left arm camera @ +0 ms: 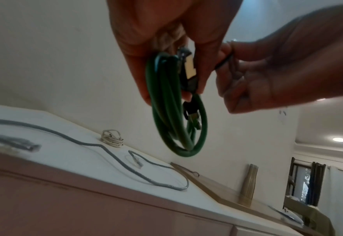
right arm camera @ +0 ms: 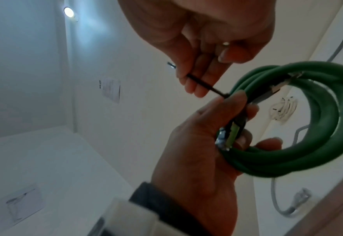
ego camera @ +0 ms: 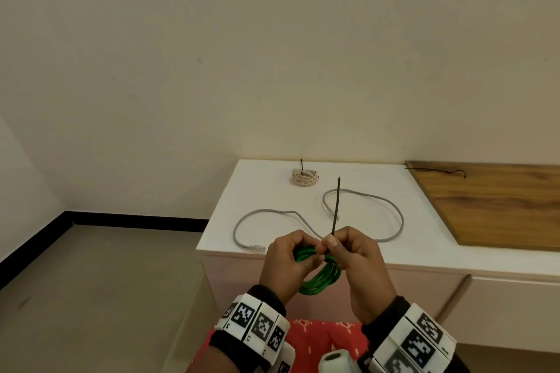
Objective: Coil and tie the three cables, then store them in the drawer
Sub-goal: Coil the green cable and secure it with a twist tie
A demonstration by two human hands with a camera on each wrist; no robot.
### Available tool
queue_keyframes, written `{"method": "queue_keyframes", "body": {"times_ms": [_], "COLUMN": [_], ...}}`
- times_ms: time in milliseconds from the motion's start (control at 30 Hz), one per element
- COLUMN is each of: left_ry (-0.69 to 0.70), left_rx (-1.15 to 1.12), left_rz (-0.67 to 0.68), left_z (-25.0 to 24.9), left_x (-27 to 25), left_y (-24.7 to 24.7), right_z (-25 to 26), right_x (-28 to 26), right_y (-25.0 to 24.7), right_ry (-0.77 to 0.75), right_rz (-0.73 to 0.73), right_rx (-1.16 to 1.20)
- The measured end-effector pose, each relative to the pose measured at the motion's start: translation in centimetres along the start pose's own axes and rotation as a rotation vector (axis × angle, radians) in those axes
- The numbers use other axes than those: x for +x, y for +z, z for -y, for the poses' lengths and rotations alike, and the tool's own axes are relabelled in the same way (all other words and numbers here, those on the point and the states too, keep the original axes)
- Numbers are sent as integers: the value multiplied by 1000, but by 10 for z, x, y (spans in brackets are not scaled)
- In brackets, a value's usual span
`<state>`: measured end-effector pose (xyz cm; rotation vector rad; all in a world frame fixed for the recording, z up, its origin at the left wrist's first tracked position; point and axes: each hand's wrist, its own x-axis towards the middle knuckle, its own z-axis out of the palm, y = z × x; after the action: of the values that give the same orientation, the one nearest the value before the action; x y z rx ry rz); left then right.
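I hold a coiled green cable [ego camera: 318, 285] in front of a white cabinet. My left hand [ego camera: 303, 254] grips the coil [right arm camera: 297, 127] at its top, with the cable's plugs under the fingers [left arm camera: 202, 67]. My right hand [ego camera: 328, 244] pinches a thin black tie [ego camera: 336, 206] that stands up from the coil; in the right wrist view the tie [right arm camera: 202, 87] runs from my right fingers [right arm camera: 194, 83] to the coil. A grey cable [ego camera: 272, 211] lies uncoiled on the cabinet top. A white cable [ego camera: 304, 178] sits coiled and tied at the back.
The cabinet top [ego camera: 424, 251] ends at its left edge above bare floor. A wooden board [ego camera: 491, 206] covers the right part, with a loose black tie [ego camera: 439, 172] on it. The cabinet fronts [ego camera: 500, 309] below are closed. A wall stands right behind.
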<state>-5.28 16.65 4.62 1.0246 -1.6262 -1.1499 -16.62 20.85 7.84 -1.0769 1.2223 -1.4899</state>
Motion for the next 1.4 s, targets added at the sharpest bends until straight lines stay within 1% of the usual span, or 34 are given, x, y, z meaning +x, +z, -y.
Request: {"method": "queue_keyframes", "body": {"times_ms": [133,200,267,333,400,467,533,633,800,900,1000,1133,1200,1300,1400], "left_ry": [-50,-75,-105,-139,-165,-182,-203,-264,-366,-404,-436,-472,-479,-501,-546], "left_rx": [-48,-70,-111,-164,-218,-241,-235,-211,-232,-233,-203,-99,-33,73,99], "left_rz": [88,85,65,33,10,1,-22,-62,-90,-95,-86,-91,-56,-11,8], "left_z": [-1,0,1,3,7,11,16,27,48,56,68,93,104,117,127], "left_x": [11,17,22,29,38,48,58,73,108,131,157,191,203,216,224], "left_y": [-9,-12,-15,-20,-28,-35,-41,-47,-63,-75,-84,-94,-98,-101,-101], "right_z": [7,8,2,-11,-24,-33,-35,-40,-49,-55,-63,-78,-88,-101,-113], "right_x": [20,31,41,49,55,58,65,87,141,170,203,245,261,280,291], "right_y": [-6,-6,-8,-14,-19,-18,-13,-7,9,17,27,37,41,44,45], "right_ry": [-36,-41,-16,42,155,278,353,386,435,476,498,523,529,542,554], "right_rz": [42,56,37,13,55,120,164,173,164,182,186,174,178,170,175], "right_rx": [46,14,-46,-148,-235,-212,-128,-89,-83,-64,-63,-25,-25,-44,-55]}}
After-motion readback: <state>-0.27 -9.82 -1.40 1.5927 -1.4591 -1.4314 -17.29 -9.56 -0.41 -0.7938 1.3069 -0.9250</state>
